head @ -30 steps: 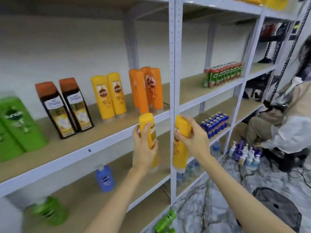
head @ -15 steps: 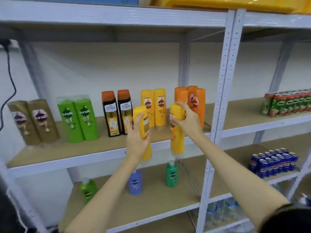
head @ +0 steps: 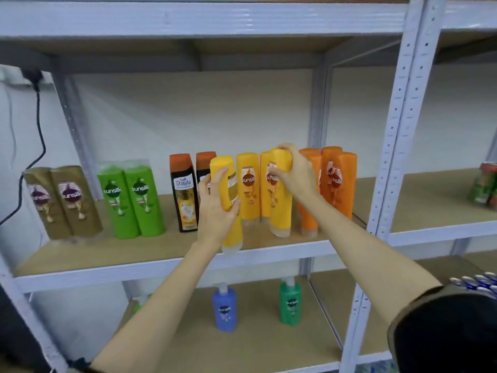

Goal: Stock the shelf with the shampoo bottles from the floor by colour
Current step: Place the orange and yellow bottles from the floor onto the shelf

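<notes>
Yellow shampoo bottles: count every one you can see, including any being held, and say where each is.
4. One in the left hand at the shelf's front edge; one in the right hand being set down; two standing behind. Others may be hidden.

The shelf (head: pixel 150 254) in front of me has a pale wooden board in a white metal frame. Standing on it from left to right are two gold bottles (head: pixel 63 201), two green bottles (head: pixel 130 199), two black bottles (head: pixel 184 193) with orange caps, yellow bottles (head: pixel 250 187) and orange bottles (head: pixel 337 181). On the board below stand a blue pump bottle (head: pixel 224 308) and a green pump bottle (head: pixel 290 304)
</notes>
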The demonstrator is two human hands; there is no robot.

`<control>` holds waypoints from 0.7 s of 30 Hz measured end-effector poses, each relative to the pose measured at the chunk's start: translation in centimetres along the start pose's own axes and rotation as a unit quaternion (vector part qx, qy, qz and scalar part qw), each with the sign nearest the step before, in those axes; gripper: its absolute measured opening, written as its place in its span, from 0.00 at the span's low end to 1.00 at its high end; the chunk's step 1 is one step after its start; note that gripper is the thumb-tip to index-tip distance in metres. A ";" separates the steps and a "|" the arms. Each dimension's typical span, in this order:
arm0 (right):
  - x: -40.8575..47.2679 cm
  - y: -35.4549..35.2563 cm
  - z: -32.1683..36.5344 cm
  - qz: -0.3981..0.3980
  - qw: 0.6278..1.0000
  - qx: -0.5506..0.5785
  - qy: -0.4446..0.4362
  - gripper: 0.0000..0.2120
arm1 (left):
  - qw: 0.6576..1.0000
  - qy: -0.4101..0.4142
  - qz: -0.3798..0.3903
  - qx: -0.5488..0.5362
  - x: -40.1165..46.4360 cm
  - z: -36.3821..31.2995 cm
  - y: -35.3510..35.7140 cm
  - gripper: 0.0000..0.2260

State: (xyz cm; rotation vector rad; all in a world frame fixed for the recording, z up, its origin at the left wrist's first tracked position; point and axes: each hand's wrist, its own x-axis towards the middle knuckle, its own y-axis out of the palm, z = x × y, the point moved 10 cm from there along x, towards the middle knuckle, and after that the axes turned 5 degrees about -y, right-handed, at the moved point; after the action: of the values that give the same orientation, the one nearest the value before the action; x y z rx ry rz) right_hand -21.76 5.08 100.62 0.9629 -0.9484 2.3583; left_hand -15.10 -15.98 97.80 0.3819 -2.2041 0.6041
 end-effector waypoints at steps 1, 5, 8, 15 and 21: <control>0.0 0.2 -0.2 -0.002 1.000 0.002 0.000 0.25 | 1.000 0.006 -0.001 0.002 0.1 0.0 0.2 0.30; -1.1 1.1 -1.3 -0.011 1.000 0.014 0.016 0.25 | 1.000 -0.005 0.001 0.002 0.6 0.8 1.1 0.30; -1.1 1.6 -1.9 -0.001 1.000 0.012 0.022 0.27 | 1.000 -0.010 0.002 -0.013 0.7 1.1 1.4 0.30; -0.8 0.1 0.7 -0.009 0.999 -0.018 -0.043 0.25 | 0.984 -0.072 0.040 -0.159 1.3 3.1 1.2 0.40; -1.8 4.0 7.7 0.203 0.946 0.246 -0.056 0.27 | 0.972 -0.099 0.105 -0.188 1.0 3.5 2.8 0.39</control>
State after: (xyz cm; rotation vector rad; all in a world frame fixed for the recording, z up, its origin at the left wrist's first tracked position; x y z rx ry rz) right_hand -19.48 -3.50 101.60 1.1832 -0.6479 3.0078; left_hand -19.21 -15.54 95.75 0.0084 -2.5060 0.2533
